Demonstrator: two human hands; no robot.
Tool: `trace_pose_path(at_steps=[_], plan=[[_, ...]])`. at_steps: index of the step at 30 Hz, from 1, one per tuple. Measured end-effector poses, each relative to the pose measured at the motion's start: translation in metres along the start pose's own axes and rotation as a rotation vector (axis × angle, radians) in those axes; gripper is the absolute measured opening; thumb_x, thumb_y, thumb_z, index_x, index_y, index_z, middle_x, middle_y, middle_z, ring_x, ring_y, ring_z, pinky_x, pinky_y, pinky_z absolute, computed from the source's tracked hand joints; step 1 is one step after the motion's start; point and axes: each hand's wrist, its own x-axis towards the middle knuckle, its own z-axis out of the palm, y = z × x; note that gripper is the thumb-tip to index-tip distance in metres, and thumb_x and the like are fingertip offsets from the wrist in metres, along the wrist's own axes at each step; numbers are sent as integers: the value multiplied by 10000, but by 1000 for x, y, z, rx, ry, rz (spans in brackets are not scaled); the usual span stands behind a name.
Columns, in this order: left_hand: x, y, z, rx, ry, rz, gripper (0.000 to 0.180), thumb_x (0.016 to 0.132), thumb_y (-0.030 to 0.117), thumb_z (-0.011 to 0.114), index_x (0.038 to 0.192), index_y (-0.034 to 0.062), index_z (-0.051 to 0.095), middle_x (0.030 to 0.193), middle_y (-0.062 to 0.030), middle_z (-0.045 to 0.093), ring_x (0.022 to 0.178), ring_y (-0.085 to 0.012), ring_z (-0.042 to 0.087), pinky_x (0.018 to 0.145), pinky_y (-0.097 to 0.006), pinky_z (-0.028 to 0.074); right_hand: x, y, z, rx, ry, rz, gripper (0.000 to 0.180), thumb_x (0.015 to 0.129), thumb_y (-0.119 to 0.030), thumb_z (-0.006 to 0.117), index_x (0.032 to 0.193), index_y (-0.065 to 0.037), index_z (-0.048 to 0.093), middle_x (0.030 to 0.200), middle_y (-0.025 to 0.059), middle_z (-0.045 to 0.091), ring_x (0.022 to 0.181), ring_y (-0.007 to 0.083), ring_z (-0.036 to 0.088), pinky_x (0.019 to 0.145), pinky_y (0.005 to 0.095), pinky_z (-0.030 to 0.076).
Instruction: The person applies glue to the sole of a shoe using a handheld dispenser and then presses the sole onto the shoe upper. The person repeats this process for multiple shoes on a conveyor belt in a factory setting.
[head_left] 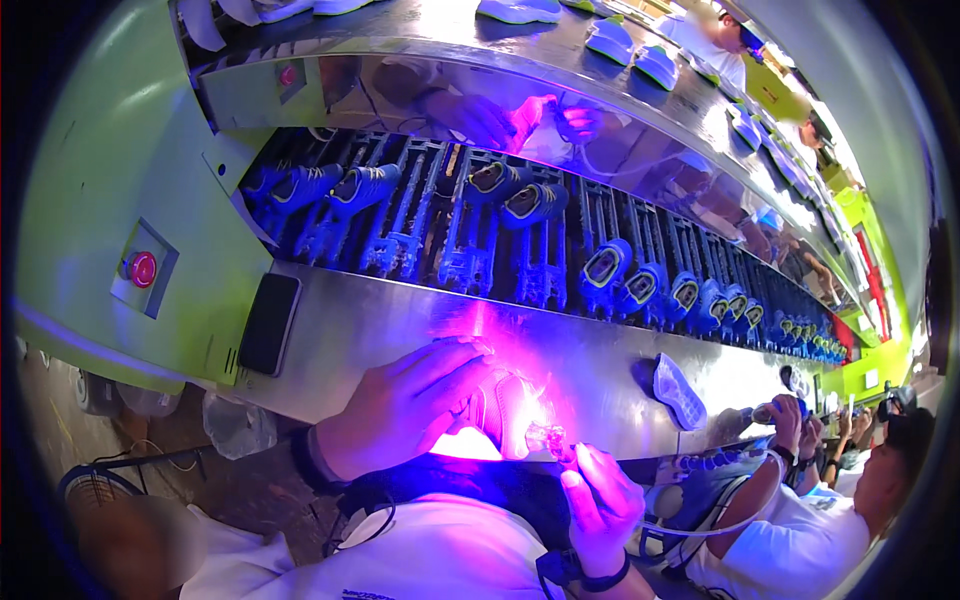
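Under bright pink-violet light, my left hand [420, 400] curls over a shoe [508, 408] at the near edge of the metal counter. The glare washes out much of the shoe's shape. My right hand [602, 500] pinches a small brush-like tool [550, 440] between thumb and fingers. Its glowing tip lies against or very close to the shoe's right side; I cannot tell which. To the right on the counter lies a loose shoe sole [678, 392].
Behind the counter [345, 345], a conveyor rack [400, 245] carries several dark shoes. More pale shoes [610, 40] stand on an upper shelf. A black phone [270, 325] and a red button [140, 268] are at left. A co-worker [810, 530] works at right, beside a clear tube [740, 522].
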Motion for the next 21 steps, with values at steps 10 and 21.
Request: trace_pose_path(at_steps=[10, 21], plan=[[-8, 4, -19, -115, -257, -175, 625, 820, 207, 742, 1401, 48, 573, 1288, -179, 646, 1120, -364, 674, 948, -454, 568, 38, 12, -15, -73, -104, -227, 269, 783, 45, 780, 1049, 14, 757, 981, 168, 752, 894, 324, 728, 798, 389, 591], [-20, -5, -22, -544, -469, -342, 733, 768, 255, 868, 1386, -10, 576, 1296, -215, 660, 1151, -347, 675, 985, -419, 536, 20, 25, 4, 202, -153, 114, 270, 826, 1, 769, 1088, 55, 737, 1006, 210, 749, 928, 312, 737, 849, 380, 576]])
